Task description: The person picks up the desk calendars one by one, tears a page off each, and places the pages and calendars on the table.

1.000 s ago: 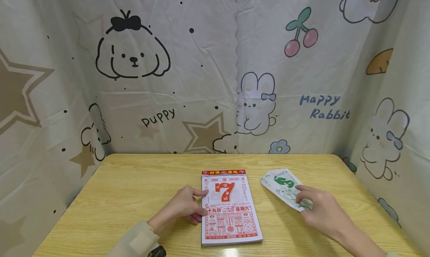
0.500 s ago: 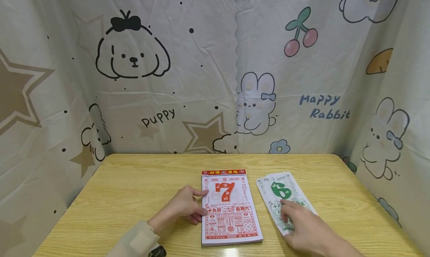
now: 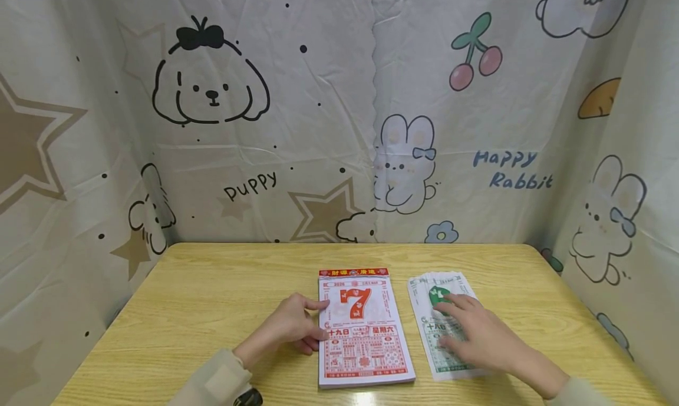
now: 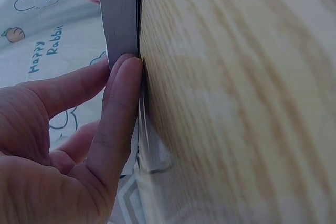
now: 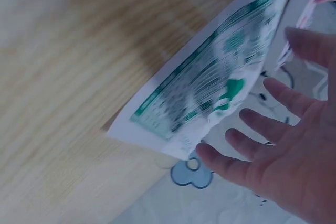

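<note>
A tear-off calendar pad (image 3: 366, 350) with a big red 7 and a red top band lies on the wooden table. My left hand (image 3: 292, 323) is at its left edge, fingertips touching the side and top rim; the left wrist view shows the fingers (image 4: 118, 98) against the thick side of the pad (image 4: 122, 19). To the right lies a loose calendar sheet (image 3: 437, 356) with green print. My right hand (image 3: 485, 335) is over it with fingers spread, covering part of the green numeral. In the right wrist view the fingers (image 5: 231, 163) hold nothing.
The yellow wood-grain table (image 3: 212, 282) extends left of the pad and behind both papers. A cartoon-printed curtain (image 3: 318, 99) encloses the back and both sides. A dark watch (image 3: 248, 397) shows at the left sleeve.
The loose green sheet has been straightened and laid flat beside the pad. My right hand has let go of it and spread its fingers. My left hand has stayed at the pad's edge.
</note>
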Demonstrator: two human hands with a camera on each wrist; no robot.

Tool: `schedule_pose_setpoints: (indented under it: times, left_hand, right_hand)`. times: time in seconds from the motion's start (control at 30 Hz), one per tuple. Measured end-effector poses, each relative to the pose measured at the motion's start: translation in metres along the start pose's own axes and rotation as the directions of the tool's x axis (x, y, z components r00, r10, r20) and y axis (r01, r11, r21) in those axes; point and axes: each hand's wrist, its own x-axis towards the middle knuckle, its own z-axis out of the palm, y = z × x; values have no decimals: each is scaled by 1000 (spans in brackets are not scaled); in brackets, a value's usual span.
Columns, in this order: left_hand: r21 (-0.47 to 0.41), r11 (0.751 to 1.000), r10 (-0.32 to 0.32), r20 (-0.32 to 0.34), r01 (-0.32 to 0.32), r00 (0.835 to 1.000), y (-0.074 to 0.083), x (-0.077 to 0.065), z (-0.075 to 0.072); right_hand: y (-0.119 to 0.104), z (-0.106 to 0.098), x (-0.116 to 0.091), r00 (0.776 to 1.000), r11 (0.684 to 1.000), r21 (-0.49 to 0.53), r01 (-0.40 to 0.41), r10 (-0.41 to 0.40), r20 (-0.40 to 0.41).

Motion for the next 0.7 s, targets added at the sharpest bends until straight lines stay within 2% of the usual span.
schedule_pose_setpoints:
  times: [0.13, 0.33, 0.5, 0.7]
  left_hand:
    - [2, 1000, -1, 1, 1, 1000, 1, 0, -1]
    - [9, 1000, -20, 3, 20, 1000, 2, -1, 0]
    - [15, 1000, -12, 1, 12, 1000, 1, -1, 0]
    - [10, 1000, 1, 3, -1, 1000, 0, 0, -1]
  right_hand:
    - [11, 5, 10, 999, 999, 16, 36, -36, 11]
    - [18, 14, 16, 988, 993, 122, -5, -13, 152]
    - [19, 18, 18, 974, 996, 79, -33, 14, 227]
    - [19, 18, 18, 977, 1000, 1, -24, 23, 214]
